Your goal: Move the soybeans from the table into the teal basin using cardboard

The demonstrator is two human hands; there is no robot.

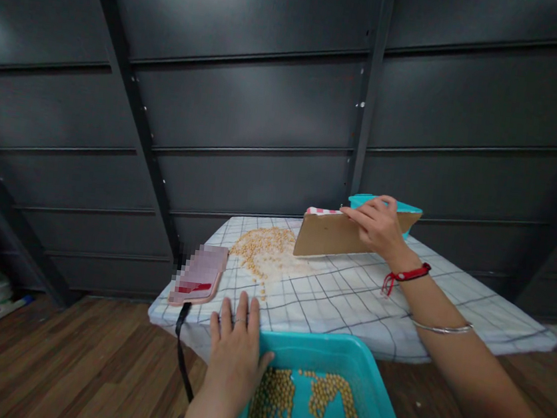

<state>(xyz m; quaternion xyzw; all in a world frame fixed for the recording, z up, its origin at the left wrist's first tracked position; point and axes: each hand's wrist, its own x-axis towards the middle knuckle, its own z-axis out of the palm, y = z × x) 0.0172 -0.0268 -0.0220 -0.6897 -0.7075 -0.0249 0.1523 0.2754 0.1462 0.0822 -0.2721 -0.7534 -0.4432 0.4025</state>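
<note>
My right hand [377,225] grips the top edge of a brown cardboard sheet [330,235], held on edge on the white checked tablecloth [349,297] just right of a pile of yellow beans [264,247]. My left hand [235,345] rests with fingers spread flat on the near table edge, thumb on the rim of a turquoise tray [342,357] held at the table's front. The tray holds many yellow beans [286,404].
A phone [199,274] in a pink case lies at the table's left edge, its black strap hanging down. A turquoise container [409,209] stands behind the cardboard. Dark metal wall panels rise behind. The floor is wood, with colourful items at far left.
</note>
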